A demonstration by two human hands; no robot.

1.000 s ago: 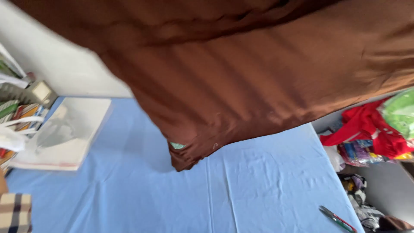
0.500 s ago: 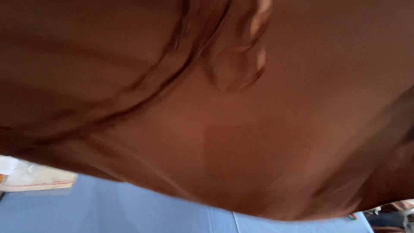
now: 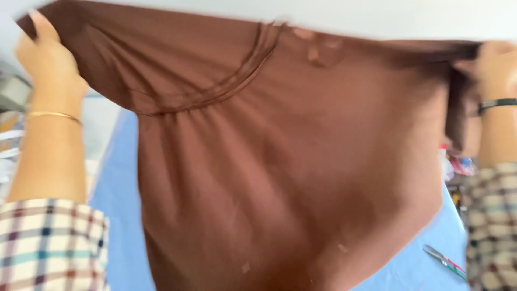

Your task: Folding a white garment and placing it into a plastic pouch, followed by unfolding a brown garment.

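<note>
A large brown garment hangs spread out in front of me and fills most of the view. My left hand grips its upper left edge, raised high, with a thin gold bangle on the wrist. At the upper right, my right hand grips the other edge and wears a dark wristband. A curved seam runs across the cloth near the top. Both sleeves are checked.
Under the garment lies a light blue sheet over a flat surface. A pair of scissors rests on it at the lower right. Colourful items are piled beyond the right edge, and blurred objects stand at the far left.
The garment was close against the camera half a second ago. Now it is held out and spread wide, and both hands have come into view at its top corners.
</note>
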